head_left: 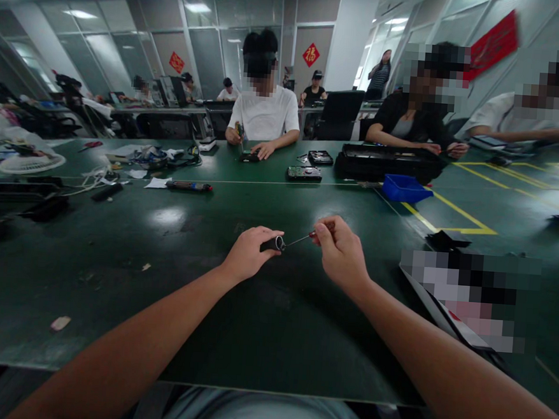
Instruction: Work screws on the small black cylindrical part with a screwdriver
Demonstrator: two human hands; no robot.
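Note:
In the middle of the green table my left hand [251,252] is closed round a small black cylindrical part [271,243] with a pale ring at its end. What kind of part it is I cannot make out. My right hand [341,252] grips a screwdriver [299,239] by its dark red handle. Its thin metal shaft slants down to the left, and the tip is at the ringed end of the black part. The palm side of both hands is hidden.
Across the green table [194,331], a person in white [267,116] works with a tool. Open hard drives [304,173], a long black casing [388,163] and a blue bin [405,188] lie ahead right. A dark tool [188,186] and cables [94,180] lie left.

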